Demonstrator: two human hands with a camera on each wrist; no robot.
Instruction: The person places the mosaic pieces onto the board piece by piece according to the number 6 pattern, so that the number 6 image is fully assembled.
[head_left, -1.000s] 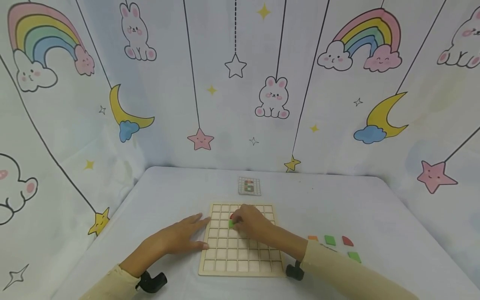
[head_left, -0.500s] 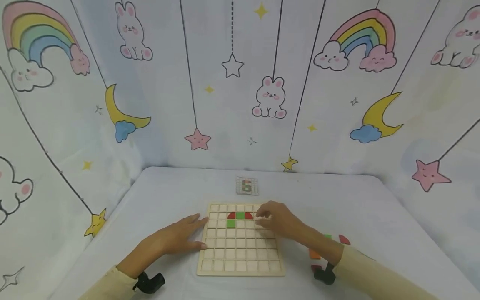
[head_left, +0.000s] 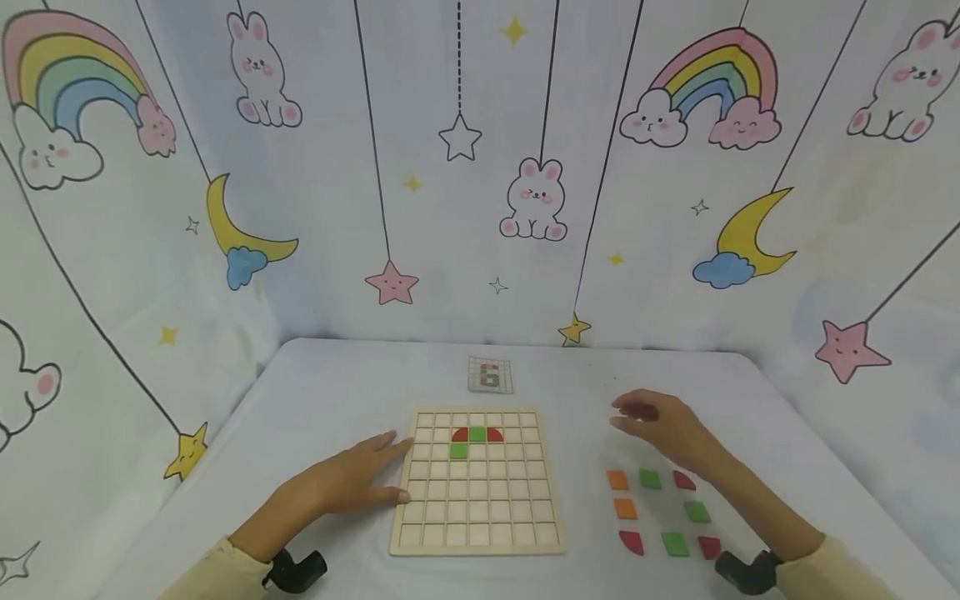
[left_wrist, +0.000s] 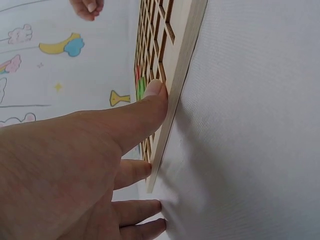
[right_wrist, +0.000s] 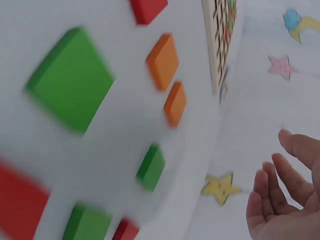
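A wooden grid board (head_left: 480, 551) lies flat, with two red quarter-round tiles (head_left: 494, 434) and two green square tiles (head_left: 458, 451) set in its upper cells. At its left edge, my left hand (head_left: 348, 479) rests with spread fingers; in the left wrist view the thumb (left_wrist: 156, 89) touches the board's rim. My right hand (head_left: 663, 425) is raised to the right of the board, over the far side of the loose tiles. Its fingers (right_wrist: 287, 172) are loosely bent, with nothing between them in the right wrist view.
Loose on the white table (head_left: 337, 367) lie two orange squares (head_left: 625, 508), three green squares (head_left: 675, 544) and three red quarter-round tiles (head_left: 632, 542). Behind the board is a small card (head_left: 490, 375) with a gridded coloured figure. Printed cloth walls (head_left: 450, 208) stand around the table.
My right hand has left the board and moved right, uncovering a green square and a red quarter-round tile in the upper row. My left hand stays at the board's edge.
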